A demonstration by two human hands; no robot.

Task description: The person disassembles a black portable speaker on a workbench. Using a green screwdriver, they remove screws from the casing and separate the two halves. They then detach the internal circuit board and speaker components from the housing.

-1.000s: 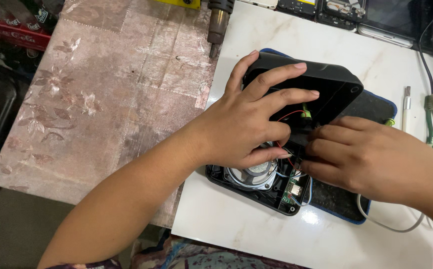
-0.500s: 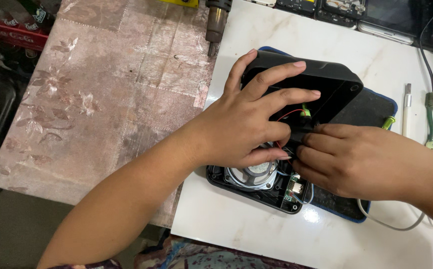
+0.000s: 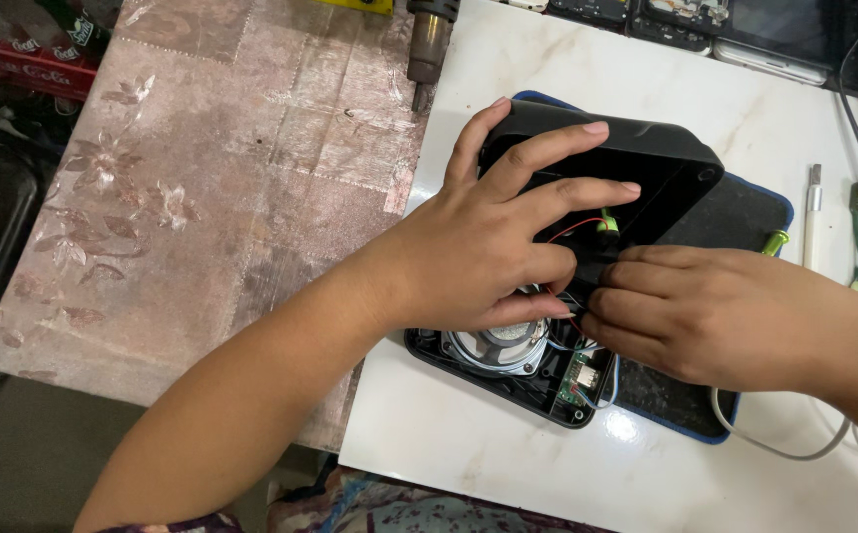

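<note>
The left hand [image 3: 488, 237] lies spread over the black speaker casing [image 3: 646, 163] at twelve o'clock on the white surface [image 3: 508, 464]. The right hand [image 3: 715, 311] pinches thin wires [image 3: 577, 229]; a tug could likely snap them from the circuit board [image 3: 579, 375].

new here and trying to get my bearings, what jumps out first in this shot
Two hands meet over an opened black speaker case on a white slab: the left hand spreads on the case, the right hand pinches at its wires. Below them a round speaker and green circuit board lie exposed.
</note>
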